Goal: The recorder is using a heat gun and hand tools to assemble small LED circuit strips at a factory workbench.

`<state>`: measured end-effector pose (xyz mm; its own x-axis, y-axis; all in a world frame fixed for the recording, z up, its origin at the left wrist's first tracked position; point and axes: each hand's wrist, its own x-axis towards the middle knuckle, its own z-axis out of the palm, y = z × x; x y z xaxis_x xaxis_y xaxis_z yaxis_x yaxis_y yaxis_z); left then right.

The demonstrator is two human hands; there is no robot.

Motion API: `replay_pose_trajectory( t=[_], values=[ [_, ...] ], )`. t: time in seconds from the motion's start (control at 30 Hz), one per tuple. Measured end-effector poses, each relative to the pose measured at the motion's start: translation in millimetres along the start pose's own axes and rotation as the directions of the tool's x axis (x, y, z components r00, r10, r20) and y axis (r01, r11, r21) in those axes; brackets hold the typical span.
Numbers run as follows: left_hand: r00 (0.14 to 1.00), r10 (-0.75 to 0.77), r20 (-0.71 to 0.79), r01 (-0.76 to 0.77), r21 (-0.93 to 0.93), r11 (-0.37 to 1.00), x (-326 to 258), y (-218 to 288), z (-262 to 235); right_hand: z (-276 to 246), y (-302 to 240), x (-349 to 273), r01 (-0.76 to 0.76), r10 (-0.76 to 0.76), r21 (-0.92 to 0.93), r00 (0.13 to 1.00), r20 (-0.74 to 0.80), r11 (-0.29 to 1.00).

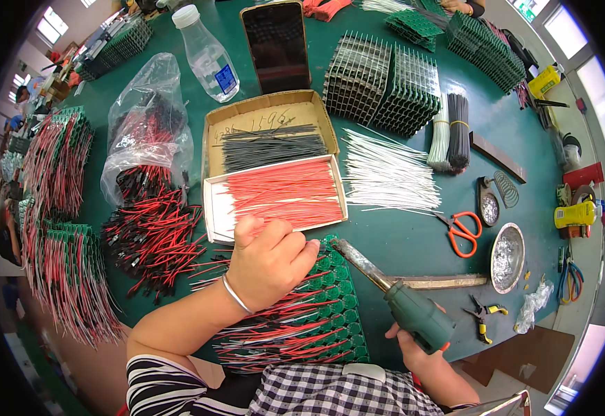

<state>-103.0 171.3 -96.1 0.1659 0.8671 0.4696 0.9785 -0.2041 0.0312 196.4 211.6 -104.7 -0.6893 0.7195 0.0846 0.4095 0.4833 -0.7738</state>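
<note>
My right hand (420,347) is wrapped round the green pistol-shaped body of a soldering iron (417,312). Its metal barrel slants up to the left, and the tip is at the far edge of a panel of round green circuit boards (340,298). Rows of red, white and black wires (281,329) stick out leftward from that panel. Over its far left corner, my left hand (271,256) is closed in a pinch close to the iron's tip; whatever lies between the fingers is hidden.
Just beyond sits a box of red wires (285,194), with white wires (389,170) beside it. On the right are orange scissors (463,234), a metal bowl (507,256) and cutters (484,317). A phone (276,45) and bottle (206,55) stand behind; wired boards (73,277) are stacked left.
</note>
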Motion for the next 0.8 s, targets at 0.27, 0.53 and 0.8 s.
replay_pose_trajectory(
  t=[0.27,0.53,0.8],
  values=[
    [1.000,0.016,-0.008,-0.016,-0.005,1.000,-1,0,4,5,-2,0,-0.057,0.069,0.188,0.996,-0.057,0.981],
    [1.000,0.025,-0.010,-0.025,-0.006,1.000,0,1,4,3,-7,3,-0.111,0.134,0.252,0.988,-0.077,0.961],
    [0.999,0.019,-0.026,-0.020,-0.075,0.997,-1,-2,6,0,-17,0,-0.271,0.342,0.545,0.939,-0.031,0.793]
  ],
)
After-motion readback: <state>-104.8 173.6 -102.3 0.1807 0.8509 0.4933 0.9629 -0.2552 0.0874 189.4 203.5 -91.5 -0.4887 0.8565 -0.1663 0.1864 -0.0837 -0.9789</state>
